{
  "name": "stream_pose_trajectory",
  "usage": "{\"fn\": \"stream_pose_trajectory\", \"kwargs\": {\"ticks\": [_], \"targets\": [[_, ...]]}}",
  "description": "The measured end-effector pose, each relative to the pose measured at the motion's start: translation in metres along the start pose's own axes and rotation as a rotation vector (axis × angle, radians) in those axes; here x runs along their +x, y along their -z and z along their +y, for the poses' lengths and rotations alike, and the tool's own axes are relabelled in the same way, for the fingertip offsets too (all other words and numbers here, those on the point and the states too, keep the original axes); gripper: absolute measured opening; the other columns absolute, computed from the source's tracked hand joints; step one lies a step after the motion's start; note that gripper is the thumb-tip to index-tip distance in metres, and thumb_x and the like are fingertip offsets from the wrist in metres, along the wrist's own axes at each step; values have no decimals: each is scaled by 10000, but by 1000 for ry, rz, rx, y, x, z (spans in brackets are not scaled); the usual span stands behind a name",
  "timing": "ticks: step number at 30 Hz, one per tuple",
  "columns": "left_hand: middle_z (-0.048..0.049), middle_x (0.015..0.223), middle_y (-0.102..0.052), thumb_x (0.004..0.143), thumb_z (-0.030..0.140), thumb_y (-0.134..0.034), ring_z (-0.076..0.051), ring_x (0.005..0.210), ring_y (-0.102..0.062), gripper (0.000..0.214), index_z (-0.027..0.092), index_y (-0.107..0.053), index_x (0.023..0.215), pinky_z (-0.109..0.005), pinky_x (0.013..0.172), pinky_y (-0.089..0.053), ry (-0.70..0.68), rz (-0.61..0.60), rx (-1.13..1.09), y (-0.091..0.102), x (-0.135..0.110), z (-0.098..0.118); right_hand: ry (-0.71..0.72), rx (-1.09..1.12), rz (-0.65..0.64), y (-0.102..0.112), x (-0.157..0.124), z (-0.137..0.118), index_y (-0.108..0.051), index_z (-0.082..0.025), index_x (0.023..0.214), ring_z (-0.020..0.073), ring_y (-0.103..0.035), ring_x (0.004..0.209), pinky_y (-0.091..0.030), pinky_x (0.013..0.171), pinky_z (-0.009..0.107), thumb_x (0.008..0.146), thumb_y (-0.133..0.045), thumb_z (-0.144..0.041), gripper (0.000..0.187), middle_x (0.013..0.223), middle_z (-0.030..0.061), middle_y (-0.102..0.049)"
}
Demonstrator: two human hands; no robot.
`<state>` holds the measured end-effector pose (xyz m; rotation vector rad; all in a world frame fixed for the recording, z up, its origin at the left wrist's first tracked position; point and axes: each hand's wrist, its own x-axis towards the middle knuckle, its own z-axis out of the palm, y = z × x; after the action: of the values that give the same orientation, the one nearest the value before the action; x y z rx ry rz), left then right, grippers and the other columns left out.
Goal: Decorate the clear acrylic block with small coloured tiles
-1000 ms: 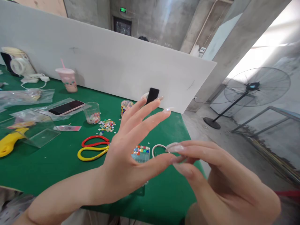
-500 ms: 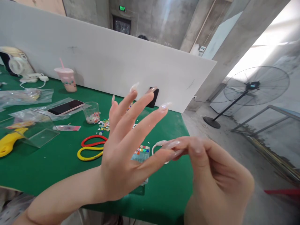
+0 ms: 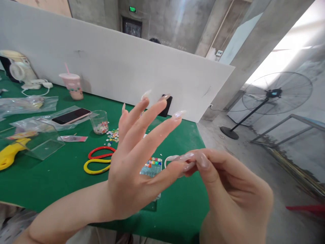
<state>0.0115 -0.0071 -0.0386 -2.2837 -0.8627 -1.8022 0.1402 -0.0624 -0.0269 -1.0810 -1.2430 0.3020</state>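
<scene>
My left hand (image 3: 134,162) is raised over the table with its fingers spread. Its thumb reaches right, where the tip meets the pinched fingertips of my right hand (image 3: 228,183). Anything small between the right fingers is hidden. Just behind the fingertips shows a white loop (image 3: 169,159), partly covered. Beneath my left hand lies a clear bluish case (image 3: 151,171) with colourful small tiles (image 3: 154,162) on it. Red and yellow scissor handles (image 3: 98,166) stick out to the left of my wrist, the rest being covered. Loose coloured tile pieces (image 3: 112,135) lie behind the hand.
On the green table (image 3: 68,183) stand a clear cup of small pieces (image 3: 101,127), a pink drink cup (image 3: 72,86) and a clear plastic stand (image 3: 48,145). A phone (image 3: 71,116) lies on a bag. A white panel (image 3: 114,67) borders the back; a floor fan (image 3: 275,93) stands right.
My right thumb has slid slightly left towards the left thumb's tip, and my right fingers have closed in a little. My left hand has barely moved.
</scene>
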Motion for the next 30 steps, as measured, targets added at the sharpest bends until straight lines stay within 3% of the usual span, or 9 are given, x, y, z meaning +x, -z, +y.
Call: {"fn": "stream_pose_trajectory", "kwargs": {"ticks": [4, 9, 15, 21, 30], "targets": [[-72, 1409, -562, 823, 296, -727, -323, 1371, -440, 523, 263, -528, 1305, -578, 1169, -313, 17, -24, -50, 2, 0, -2, -29, 29, -34, 5, 1, -3, -737, -264, 757, 62, -643, 522, -556, 528, 130, 913, -604, -179, 223, 676, -71, -741], [-79, 1437, -535, 848, 338, -702, -309, 1383, -425, 519, 256, -522, 1328, -552, 1167, -336, 33, -56, -99, 6, 1, -5, -59, -13, -140, 16, 2, -7, -769, -328, 829, 62, -664, 541, -586, 563, 117, 812, -726, -184, 151, 767, -97, -779], [-158, 1419, -535, 853, 400, -692, -327, 1396, -397, 497, 175, -557, 1275, -565, 1172, -304, -7, -10, -19, 7, 4, -5, -41, -16, -138, 16, 2, -7, -770, -327, 796, 52, -678, 549, -570, 563, 83, 813, -722, -165, 170, 694, -111, -761], [-108, 1441, -519, 865, 411, -673, -294, 1407, -387, 487, 219, -532, 1290, -552, 1180, -309, 12, -14, -5, 7, 4, -3, -46, 2, -50, 9, -3, -6, -757, -301, 791, 52, -683, 596, -559, 602, 86, 841, -687, -134, 187, 694, -105, -751], [-87, 1448, -515, 877, 401, -655, -299, 1407, -389, 483, 250, -515, 1314, -598, 1174, -308, 26, -27, -1, 7, 2, -3, -16, -63, -43, 11, -2, -7, -751, -291, 779, 95, -702, 604, -585, 588, 149, 843, -695, -170, 148, 705, -78, -763]]}}
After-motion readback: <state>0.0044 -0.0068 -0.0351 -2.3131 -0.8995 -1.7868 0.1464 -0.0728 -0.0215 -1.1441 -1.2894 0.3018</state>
